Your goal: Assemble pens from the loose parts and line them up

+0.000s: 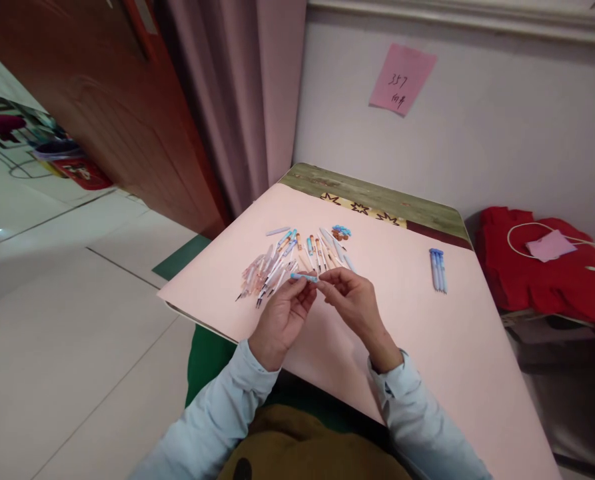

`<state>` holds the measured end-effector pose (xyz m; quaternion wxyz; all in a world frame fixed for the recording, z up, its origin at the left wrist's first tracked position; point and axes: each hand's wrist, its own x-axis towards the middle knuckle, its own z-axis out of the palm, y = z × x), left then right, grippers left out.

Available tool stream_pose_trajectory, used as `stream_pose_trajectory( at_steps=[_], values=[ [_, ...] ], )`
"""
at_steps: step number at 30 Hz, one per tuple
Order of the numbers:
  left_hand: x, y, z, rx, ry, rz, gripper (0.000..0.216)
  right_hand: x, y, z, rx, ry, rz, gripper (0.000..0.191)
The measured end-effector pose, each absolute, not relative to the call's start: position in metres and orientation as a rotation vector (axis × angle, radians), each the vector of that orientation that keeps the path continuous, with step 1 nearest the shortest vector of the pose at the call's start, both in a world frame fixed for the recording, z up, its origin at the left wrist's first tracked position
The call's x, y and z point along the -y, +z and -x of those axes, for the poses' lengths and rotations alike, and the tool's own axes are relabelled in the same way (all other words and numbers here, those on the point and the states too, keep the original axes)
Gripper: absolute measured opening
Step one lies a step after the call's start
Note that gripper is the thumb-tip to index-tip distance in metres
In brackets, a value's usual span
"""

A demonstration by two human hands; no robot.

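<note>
My left hand (286, 319) is closed around a short light-blue pen barrel (301, 277), held level above the table near its front side. The fingers of my right hand (356, 303) pinch at the barrel's right end; any small part between them is too small to make out. Just beyond my hands lie white pen refills (273, 279) with dark tips, and pinkish clear pen barrels (253, 275) are heaped to the left. Blue and orange printed pen pieces (311, 245) lie behind them. Farther back sits a small cluster of blue and brown pen toppers (342, 232).
Several assembled blue pens (438, 270) lie side by side at the table's right. The pale tabletop (407, 373) meets a wall bearing a pink note (402, 79). Red cloth (532, 267) with a white cable is to the right; a brown door (112, 100) stands left.
</note>
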<state>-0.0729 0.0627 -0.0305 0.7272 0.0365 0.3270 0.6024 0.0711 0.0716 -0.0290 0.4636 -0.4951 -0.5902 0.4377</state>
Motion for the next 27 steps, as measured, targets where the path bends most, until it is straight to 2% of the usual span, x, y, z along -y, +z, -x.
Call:
stream_pose_trajectory(
  at_steps=[6,12,14,17,22,24,27],
  values=[
    [-0.06,-0.032,0.066,-0.644,1.288,-0.162,0.011,-0.059,-0.03,-0.063,1.383,0.991,1.132,0.016],
    [-0.062,-0.03,0.06,-0.526,1.19,-0.014,0.011,-0.048,-0.018,-0.056,1.612,0.499,1.159,0.017],
    [-0.062,-0.028,0.061,-0.534,1.188,-0.028,0.011,-0.046,-0.015,-0.055,1.612,0.49,1.149,0.017],
    [-0.06,-0.024,0.065,-0.614,1.312,-0.222,0.018,-0.046,-0.016,-0.053,1.371,0.807,1.13,0.019],
    [-0.055,-0.025,0.069,-0.964,1.44,-0.923,0.044,-0.052,-0.034,-0.048,0.793,1.551,1.041,0.038],
    [-0.055,-0.03,0.068,-1.028,1.423,-1.03,0.044,-0.054,-0.042,-0.046,0.673,1.653,1.009,0.041],
    [-0.06,-0.04,0.067,-1.015,1.437,-0.886,0.043,-0.056,-0.054,-0.047,0.609,1.657,1.001,0.04]
  ],
)
